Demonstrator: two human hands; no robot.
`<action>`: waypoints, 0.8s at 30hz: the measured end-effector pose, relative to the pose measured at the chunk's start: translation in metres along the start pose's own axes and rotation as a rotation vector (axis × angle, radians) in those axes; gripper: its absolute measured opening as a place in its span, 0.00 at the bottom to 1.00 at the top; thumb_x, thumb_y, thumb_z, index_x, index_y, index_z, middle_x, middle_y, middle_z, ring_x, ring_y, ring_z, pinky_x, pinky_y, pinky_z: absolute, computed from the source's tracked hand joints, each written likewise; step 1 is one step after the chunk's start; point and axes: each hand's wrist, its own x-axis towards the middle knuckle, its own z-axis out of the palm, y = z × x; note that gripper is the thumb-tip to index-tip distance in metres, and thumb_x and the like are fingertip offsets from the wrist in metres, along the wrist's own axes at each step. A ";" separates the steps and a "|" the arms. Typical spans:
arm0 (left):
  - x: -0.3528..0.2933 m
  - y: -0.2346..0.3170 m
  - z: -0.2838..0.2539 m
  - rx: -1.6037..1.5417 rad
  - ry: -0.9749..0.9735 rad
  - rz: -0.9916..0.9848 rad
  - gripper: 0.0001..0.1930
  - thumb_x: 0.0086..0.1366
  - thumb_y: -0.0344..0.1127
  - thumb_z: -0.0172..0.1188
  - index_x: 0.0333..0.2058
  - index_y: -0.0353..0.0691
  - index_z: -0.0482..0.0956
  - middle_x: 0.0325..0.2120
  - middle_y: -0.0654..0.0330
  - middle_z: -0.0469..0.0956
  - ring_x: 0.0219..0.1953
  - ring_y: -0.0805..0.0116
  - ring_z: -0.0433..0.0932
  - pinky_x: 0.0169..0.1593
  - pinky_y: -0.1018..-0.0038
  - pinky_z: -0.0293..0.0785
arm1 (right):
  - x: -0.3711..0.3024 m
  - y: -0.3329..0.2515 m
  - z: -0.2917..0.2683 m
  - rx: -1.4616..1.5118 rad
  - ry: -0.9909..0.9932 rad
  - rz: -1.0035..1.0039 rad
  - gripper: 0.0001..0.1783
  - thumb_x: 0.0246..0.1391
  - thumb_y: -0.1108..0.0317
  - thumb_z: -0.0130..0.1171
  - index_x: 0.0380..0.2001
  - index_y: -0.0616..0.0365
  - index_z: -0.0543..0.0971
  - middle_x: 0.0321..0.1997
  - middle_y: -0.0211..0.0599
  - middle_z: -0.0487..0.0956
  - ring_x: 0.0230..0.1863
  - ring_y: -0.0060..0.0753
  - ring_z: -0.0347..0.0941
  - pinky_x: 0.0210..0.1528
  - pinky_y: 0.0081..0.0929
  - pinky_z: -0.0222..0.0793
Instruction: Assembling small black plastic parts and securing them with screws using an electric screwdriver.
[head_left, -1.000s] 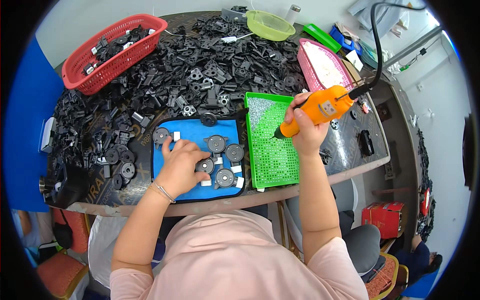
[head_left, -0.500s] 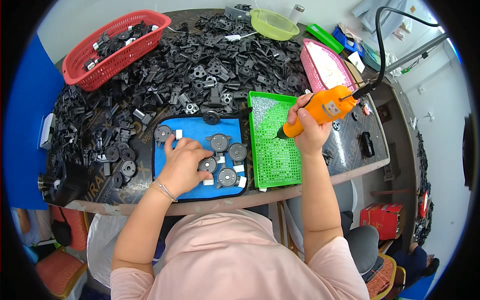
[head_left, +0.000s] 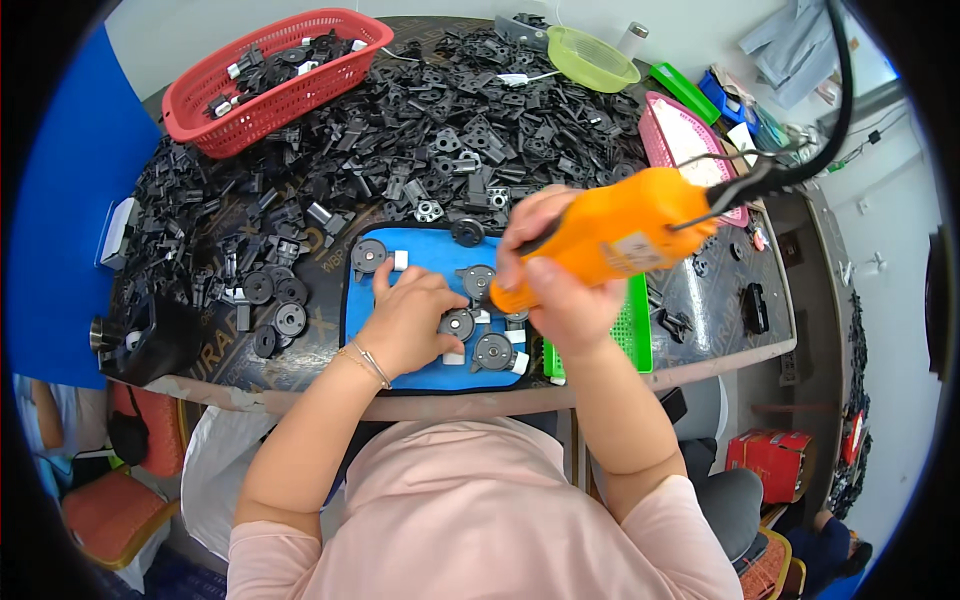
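Note:
My right hand [head_left: 560,290] is wrapped round an orange electric screwdriver [head_left: 640,225], its black cord running up to the right. The driver's tip points down and left over the blue mat [head_left: 425,378], near the round parts; whether it touches one I cannot tell. With thumb and fingertips, my left hand [head_left: 408,322] grips a round black part [head_left: 458,324] with a white block at its edge. Similar round parts lie around it: one at upper left [head_left: 369,256], one just above [head_left: 478,281], one at lower right [head_left: 493,351]. Another is partly hidden by my right hand.
A green perforated tray [head_left: 640,325] stands right of the mat, partly behind my right arm. Heaped black plastic parts [head_left: 400,130] cover the far table. A red basket [head_left: 270,110], a yellow-green basket [head_left: 590,65] and a pink basket [head_left: 665,130] stand along the back.
My right hand has brought the screwdriver left from over the green tray to over the blue mat. My left hand stays on the same round part. The whole view has shifted slightly.

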 end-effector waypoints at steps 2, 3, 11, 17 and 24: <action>0.001 -0.002 0.004 0.005 0.026 0.005 0.22 0.40 0.41 0.74 0.37 0.45 0.82 0.35 0.65 0.74 0.50 0.63 0.69 0.64 0.47 0.42 | -0.002 0.014 0.010 -0.005 -0.005 0.022 0.14 0.45 0.76 0.58 0.36 0.64 0.70 0.36 0.43 0.69 0.25 0.29 0.71 0.29 0.23 0.70; 0.001 -0.002 0.006 0.010 0.051 0.017 0.20 0.40 0.41 0.74 0.35 0.44 0.82 0.34 0.65 0.74 0.50 0.63 0.69 0.64 0.47 0.43 | -0.002 0.019 0.013 -0.016 -0.005 0.041 0.14 0.45 0.75 0.58 0.36 0.64 0.70 0.36 0.43 0.69 0.25 0.29 0.72 0.29 0.23 0.70; 0.000 -0.002 0.006 -0.051 0.069 -0.006 0.24 0.40 0.39 0.75 0.39 0.43 0.79 0.36 0.63 0.75 0.51 0.62 0.69 0.64 0.48 0.43 | -0.005 0.033 0.018 -0.001 -0.050 0.109 0.12 0.45 0.77 0.59 0.35 0.64 0.70 0.35 0.40 0.69 0.26 0.26 0.70 0.31 0.22 0.68; 0.000 -0.004 0.006 -0.070 0.071 0.001 0.25 0.39 0.39 0.75 0.40 0.45 0.79 0.39 0.63 0.76 0.52 0.62 0.68 0.64 0.47 0.43 | -0.005 0.034 0.020 -0.045 -0.101 0.147 0.12 0.45 0.77 0.59 0.35 0.63 0.70 0.35 0.40 0.69 0.28 0.23 0.69 0.31 0.19 0.67; 0.002 0.001 0.003 -0.075 0.066 -0.037 0.25 0.39 0.40 0.75 0.39 0.45 0.81 0.39 0.63 0.76 0.52 0.62 0.68 0.64 0.47 0.42 | -0.004 0.035 0.009 0.089 -0.130 0.162 0.14 0.45 0.72 0.62 0.35 0.63 0.70 0.36 0.41 0.69 0.28 0.26 0.71 0.31 0.20 0.68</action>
